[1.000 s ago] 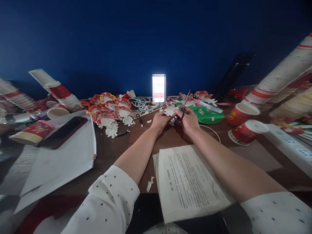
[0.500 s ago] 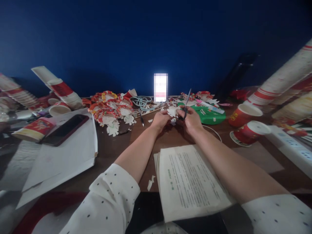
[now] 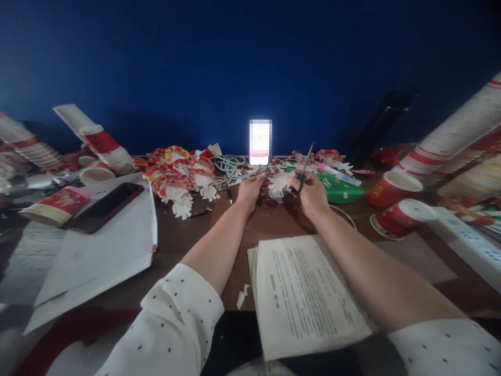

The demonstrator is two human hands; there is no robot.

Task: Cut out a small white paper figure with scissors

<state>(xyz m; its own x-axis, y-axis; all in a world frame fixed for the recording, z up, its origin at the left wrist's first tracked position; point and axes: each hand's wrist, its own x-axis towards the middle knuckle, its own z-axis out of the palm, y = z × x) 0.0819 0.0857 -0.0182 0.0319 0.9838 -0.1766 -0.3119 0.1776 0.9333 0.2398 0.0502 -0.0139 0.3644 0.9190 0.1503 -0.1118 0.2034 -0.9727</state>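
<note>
My right hand [image 3: 313,194] grips a pair of scissors [image 3: 308,159], its blades pointing up and slightly to the right. Touching the fingertips of that hand is a white paper cutout [image 3: 278,187] with a jagged edge. Whether it is pinched there or rests on the table is unclear. To its left, a small gap apart, my left hand [image 3: 250,190] has its fingers stretched forward, with nothing visible in them. Beyond the hands lie tangled cables [image 3: 230,166] and white paper scraps.
A lit phone [image 3: 260,141] stands at the wall. Red-trimmed paper cutouts [image 3: 182,177] are heaped left, near a pen [image 3: 228,192]. A green sheet [image 3: 342,189] and red cups [image 3: 403,219] sit right. Printed paper [image 3: 305,292] lies in front; a dark phone [image 3: 107,207] rests left.
My left hand has come off the white paper cutout and shifted a little left. The cutout now sits lower, at my right hand, which still holds the scissors.
</note>
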